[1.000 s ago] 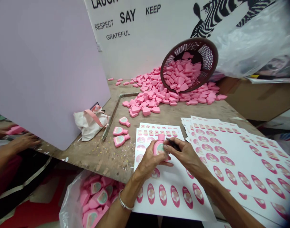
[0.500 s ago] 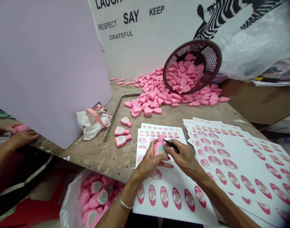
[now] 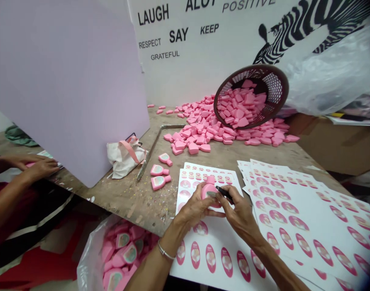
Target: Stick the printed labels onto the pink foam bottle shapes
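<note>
Pink bottle-shaped piece (image 3: pixel 209 190), neck up, in left hand (image 3: pixel 194 211), black pointed tool (image 3: pixel 224 194) in right hand (image 3: pixel 241 216)

A white wall panel (image 3: pixel 185 52) is rising behind the far edge of the worktop (image 3: pixel 121 202), carrying black printed words and a zebra graphic. A lilac partition board (image 3: pixel 64 89) is standing across the worktop's left side, while a cardboard box (image 3: pixel 336 145) is sitting beyond its right edge beneath clear plastic sheeting (image 3: pixel 330 68).
</note>
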